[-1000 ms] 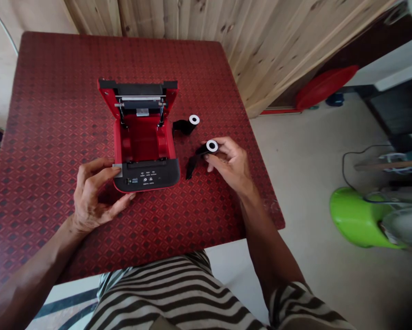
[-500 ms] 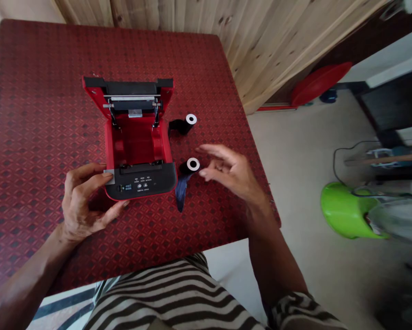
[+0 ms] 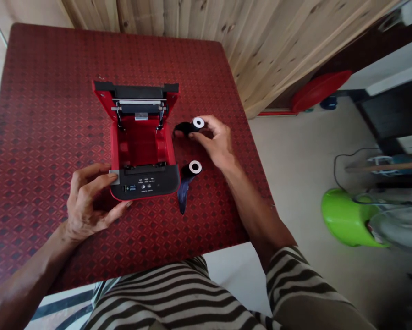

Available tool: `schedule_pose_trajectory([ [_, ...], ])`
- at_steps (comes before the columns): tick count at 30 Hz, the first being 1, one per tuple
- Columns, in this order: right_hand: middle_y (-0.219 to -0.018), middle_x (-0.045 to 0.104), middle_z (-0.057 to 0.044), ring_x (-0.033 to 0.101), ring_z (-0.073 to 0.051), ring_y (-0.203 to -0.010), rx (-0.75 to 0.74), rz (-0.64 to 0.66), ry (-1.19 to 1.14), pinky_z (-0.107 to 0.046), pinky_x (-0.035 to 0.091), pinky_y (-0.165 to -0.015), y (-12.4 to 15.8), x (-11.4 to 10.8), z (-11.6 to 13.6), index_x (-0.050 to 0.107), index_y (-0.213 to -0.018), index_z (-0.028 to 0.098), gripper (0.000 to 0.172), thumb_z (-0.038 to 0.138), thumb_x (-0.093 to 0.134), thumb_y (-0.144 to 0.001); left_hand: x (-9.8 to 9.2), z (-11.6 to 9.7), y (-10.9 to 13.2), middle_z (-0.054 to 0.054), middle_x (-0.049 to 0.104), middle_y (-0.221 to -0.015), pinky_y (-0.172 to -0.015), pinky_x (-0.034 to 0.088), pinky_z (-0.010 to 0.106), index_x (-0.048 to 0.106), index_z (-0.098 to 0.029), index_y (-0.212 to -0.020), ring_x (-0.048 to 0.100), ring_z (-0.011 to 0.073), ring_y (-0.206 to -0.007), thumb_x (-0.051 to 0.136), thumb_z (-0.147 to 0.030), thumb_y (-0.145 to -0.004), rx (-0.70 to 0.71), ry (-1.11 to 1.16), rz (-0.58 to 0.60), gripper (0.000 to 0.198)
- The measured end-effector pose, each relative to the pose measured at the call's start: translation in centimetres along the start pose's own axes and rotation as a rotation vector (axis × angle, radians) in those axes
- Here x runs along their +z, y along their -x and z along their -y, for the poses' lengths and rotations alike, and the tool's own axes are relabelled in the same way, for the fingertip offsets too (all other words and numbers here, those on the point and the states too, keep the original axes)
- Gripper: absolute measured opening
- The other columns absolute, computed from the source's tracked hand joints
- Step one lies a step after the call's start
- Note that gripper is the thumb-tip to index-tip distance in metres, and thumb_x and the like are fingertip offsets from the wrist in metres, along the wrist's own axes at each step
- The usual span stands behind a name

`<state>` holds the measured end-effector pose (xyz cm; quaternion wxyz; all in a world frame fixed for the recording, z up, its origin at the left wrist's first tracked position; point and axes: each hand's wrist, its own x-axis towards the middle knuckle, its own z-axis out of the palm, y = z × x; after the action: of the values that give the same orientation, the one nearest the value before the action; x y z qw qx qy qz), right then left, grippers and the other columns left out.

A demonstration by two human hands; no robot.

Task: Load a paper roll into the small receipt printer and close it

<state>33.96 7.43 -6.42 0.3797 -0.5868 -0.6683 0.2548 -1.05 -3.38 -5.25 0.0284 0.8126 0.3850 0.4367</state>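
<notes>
A red and black label printer (image 3: 147, 183) stands on the table with its lid (image 3: 140, 94) tipped up and its red inner bay showing. My left hand (image 3: 87, 201) grips the printer's front left corner, fingers along the side and top, thumb at the front edge. To the printer's right, my right hand (image 3: 217, 140) has thumb and fingers closed around the farther black ribbon roll (image 3: 198, 123), whose white core end faces up. Its loose black tail runs toward the printer. A second ribbon roll (image 3: 195, 167) lies nearer me, with a dark bluish tail trailing toward the table's front.
The table (image 3: 54, 91) has a red patterned top and meets a wooden plank wall (image 3: 185, 18) at the back. On the floor to the right are a green bucket (image 3: 343, 220) and a cable (image 3: 334, 169). A red rounded object (image 3: 319, 89) leans farther back.
My right hand has moved away from me, from beside the nearer roll to the farther one, and closed on it. My left hand keeps its hold on the printer. The view has shifted slightly.
</notes>
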Motion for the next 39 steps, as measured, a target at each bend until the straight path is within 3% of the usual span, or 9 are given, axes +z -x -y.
schedule_pose_trajectory([
  [5, -0.123, 0.075, -0.005, 0.072, -0.027, -0.113, -0.148, -0.032, -0.114, -0.048, 0.058, -0.101, 2.6, -6.1, 6.4, 0.070, -0.124, 0.030, 0.039, 0.049, 0.075, -0.090, 0.2, -0.1, 0.1, 0.013, 0.068, -0.123, -0.091, 0.066, 0.043, 0.059, -0.022, -0.146, 0.070, 0.0280, -0.110, 0.093, -0.042, -0.079, 0.038, -0.001, -0.017, 0.078],
  [8, -0.131, 0.074, -0.005, 0.072, -0.031, -0.120, -0.193, 0.061, -0.159, -0.050, 0.056, -0.105, 4.4, -8.9, 12.2, 0.072, -0.131, 0.034, 0.034, 0.035, 0.064, -0.098, 0.3, -0.2, 0.2, 0.014, 0.068, -0.125, -0.091, 0.066, 0.042, 0.057, -0.021, -0.146, 0.070, 0.0272, -0.112, 0.090, -0.040, -0.083, 0.040, 0.007, -0.017, 0.074],
  [10, -0.124, 0.075, -0.003, 0.072, -0.030, -0.117, -0.208, 0.195, -0.063, -0.050, 0.058, -0.104, 4.8, -9.3, 15.2, 0.069, -0.137, 0.041, 0.041, 0.029, 0.060, -0.098, 0.4, -0.3, 0.3, 0.014, 0.068, -0.125, -0.091, 0.066, 0.041, 0.056, -0.021, -0.146, 0.070, 0.0268, -0.112, 0.087, -0.042, -0.086, 0.031, 0.007, -0.006, 0.072],
  [13, -0.132, 0.073, -0.005, 0.071, -0.032, -0.121, -0.319, 0.443, 0.231, -0.053, 0.059, -0.105, 4.1, -7.8, 17.4, 0.060, -0.147, 0.037, 0.047, 0.030, 0.058, -0.100, 0.3, -0.5, 0.4, 0.013, 0.067, -0.127, -0.093, 0.066, 0.042, 0.054, -0.024, -0.146, 0.071, 0.0268, -0.114, 0.084, -0.045, -0.088, 0.005, 0.006, 0.010, 0.069],
  [16, -0.137, 0.071, -0.010, 0.069, -0.031, -0.123, -0.425, 0.571, 0.378, -0.053, 0.057, -0.105, 2.5, -4.7, 17.5, 0.060, -0.143, 0.025, 0.042, 0.027, 0.056, -0.101, 0.3, -0.5, 0.5, 0.013, 0.067, -0.130, -0.095, 0.066, 0.043, 0.053, -0.025, -0.148, 0.070, 0.0271, -0.117, 0.081, -0.045, -0.091, -0.013, 0.018, 0.027, 0.066],
  [20, -0.125, 0.074, -0.012, 0.069, -0.030, -0.117, -0.475, 0.618, 0.508, -0.048, 0.054, -0.104, 0.9, -1.5, 17.1, 0.064, -0.129, 0.019, 0.028, 0.019, 0.057, -0.101, 0.5, -0.4, 0.6, 0.015, 0.065, -0.131, -0.096, 0.067, 0.043, 0.051, -0.023, -0.150, 0.069, 0.0271, -0.120, 0.077, -0.044, -0.095, 0.016, 0.055, 0.026, 0.065],
  [28, -0.105, 0.078, -0.011, 0.073, -0.027, -0.095, -0.402, 0.566, 0.770, -0.035, 0.050, -0.080, 1.2, 0.9, 18.3, 0.066, -0.120, 0.017, 0.021, 0.013, 0.061, -0.099, 0.6, -0.6, 0.8, 0.016, 0.064, -0.131, -0.095, 0.068, 0.043, 0.051, -0.021, -0.150, 0.069, 0.0275, -0.120, 0.082, -0.040, -0.091, -0.003, 0.059, 0.039, 0.069],
  [33, -0.098, 0.079, -0.012, 0.073, -0.025, -0.086, -0.340, 0.699, 0.844, -0.033, 0.040, -0.069, 0.9, 2.1, 18.8, 0.065, -0.124, 0.015, 0.024, 0.012, 0.060, -0.101, 0.5, -0.6, 0.7, 0.016, 0.064, -0.131, -0.096, 0.067, 0.042, 0.053, -0.018, -0.147, 0.068, 0.0271, -0.121, 0.082, -0.039, -0.092, 0.005, 0.078, 0.036, 0.066],
  [39, -0.088, 0.075, -0.007, 0.069, -0.024, -0.083, -0.297, 0.795, 0.750, -0.033, 0.034, -0.068, -0.4, 3.0, 17.9, 0.066, -0.120, 0.017, 0.027, 0.005, 0.057, -0.097, 0.5, -0.7, 0.6, 0.016, 0.064, -0.132, -0.099, 0.066, 0.041, 0.052, -0.019, -0.149, 0.068, 0.0269, -0.122, 0.085, -0.036, -0.089, 0.005, 0.090, 0.027, 0.071],
])
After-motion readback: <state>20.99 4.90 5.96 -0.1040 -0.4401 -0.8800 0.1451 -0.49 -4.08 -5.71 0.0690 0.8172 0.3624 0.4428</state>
